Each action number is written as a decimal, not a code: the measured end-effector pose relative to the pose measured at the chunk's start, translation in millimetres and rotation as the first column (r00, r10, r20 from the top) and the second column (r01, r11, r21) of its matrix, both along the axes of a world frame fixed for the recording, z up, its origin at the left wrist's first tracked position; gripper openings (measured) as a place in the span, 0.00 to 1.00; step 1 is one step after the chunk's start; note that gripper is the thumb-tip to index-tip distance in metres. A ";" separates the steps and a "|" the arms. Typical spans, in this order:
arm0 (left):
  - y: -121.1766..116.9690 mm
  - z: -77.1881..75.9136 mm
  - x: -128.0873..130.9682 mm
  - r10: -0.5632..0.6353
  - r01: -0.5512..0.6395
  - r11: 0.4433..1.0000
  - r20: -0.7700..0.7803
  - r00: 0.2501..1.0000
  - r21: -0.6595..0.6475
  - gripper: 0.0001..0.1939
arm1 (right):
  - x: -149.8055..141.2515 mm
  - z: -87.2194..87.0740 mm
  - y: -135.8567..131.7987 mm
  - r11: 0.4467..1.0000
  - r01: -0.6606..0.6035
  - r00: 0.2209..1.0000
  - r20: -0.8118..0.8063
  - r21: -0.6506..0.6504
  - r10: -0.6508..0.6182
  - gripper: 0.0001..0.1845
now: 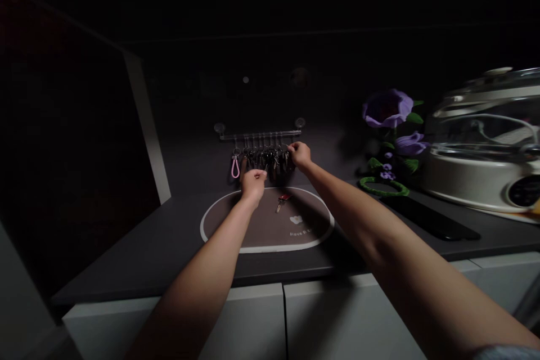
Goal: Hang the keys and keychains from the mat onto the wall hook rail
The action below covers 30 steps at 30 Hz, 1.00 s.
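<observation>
A clear rail [261, 135] with hooks is fixed to the dark wall, and a row of keys [268, 156] hangs from it. My right hand [300, 155] is closed in a pinch at the row's right end, its fingertips at a key ring [284, 147]. Lower and to the left, my left hand [253, 183] is also pinched, in front of the hanging keys; what it holds, if anything, is too small to tell. A pink loop strap [235, 167] hangs at the left end. Below, a key with a red tag [283, 201] lies on the mat.
A brown oval mat [257, 230] with a white rim covers part of the dark counter [139, 247]. To the right stand purple crafted flowers [390, 109], a flat black object [430, 217] and a white appliance [468, 177] with a clear upper part. White cabinets [329, 315] run below.
</observation>
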<state>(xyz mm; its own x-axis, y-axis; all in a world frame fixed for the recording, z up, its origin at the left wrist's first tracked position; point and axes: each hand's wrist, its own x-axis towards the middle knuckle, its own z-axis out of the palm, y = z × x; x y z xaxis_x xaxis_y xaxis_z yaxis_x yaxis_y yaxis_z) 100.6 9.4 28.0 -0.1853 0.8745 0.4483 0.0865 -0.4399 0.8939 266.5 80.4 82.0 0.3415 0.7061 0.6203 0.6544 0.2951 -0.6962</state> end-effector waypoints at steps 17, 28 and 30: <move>4.6 -10.2 1.6 -0.017 0.019 1.000 -0.208 0.978 0.008 0.04 | -9.0 -16.6 -67.8 0.975 -0.088 0.982 -0.145 0.203 0.119 0.10; -1.4 -24.2 4.8 -0.016 0.042 0.999 -0.649 0.761 0.025 0.06 | 4.3 -82.9 -91.3 0.957 -0.191 0.967 0.127 -0.217 0.222 0.08; -3.1 -26.2 5.6 -0.017 0.046 0.999 -0.697 0.717 0.023 0.06 | 6.2 -85.5 -93.3 0.947 -0.130 0.953 0.226 -0.292 0.200 0.08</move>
<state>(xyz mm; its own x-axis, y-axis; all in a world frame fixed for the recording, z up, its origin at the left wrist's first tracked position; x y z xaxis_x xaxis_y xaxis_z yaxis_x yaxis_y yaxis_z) 106.2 6.3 1.8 0.2187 0.8548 0.4707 0.6637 -0.4838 0.5704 272.7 -13.0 -3.5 0.0648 0.8921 0.4471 0.7754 0.2371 -0.5853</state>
